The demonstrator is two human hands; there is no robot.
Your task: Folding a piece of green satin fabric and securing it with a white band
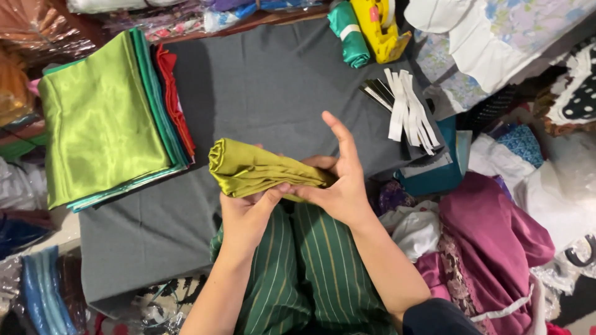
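Note:
A rolled bundle of olive-green satin cloth [251, 167] lies across the near edge of a grey cloth-covered surface [261, 87]. My left hand [248, 214] grips the bundle from below, thumb on its near side. My right hand [338, 177] pinches the bundle's right end, with the index finger raised and pointing away. Below both hands lies green fabric with thin yellow stripes [304, 273].
A stack of folded satin pieces [102, 118], lime green on top with teal and red beneath, sits at the left. White paper strips [408, 111], a teal cloth roll [349, 34] and a yellow object [380, 28] lie at the back right. Maroon cloth [490, 242] is heaped at the right.

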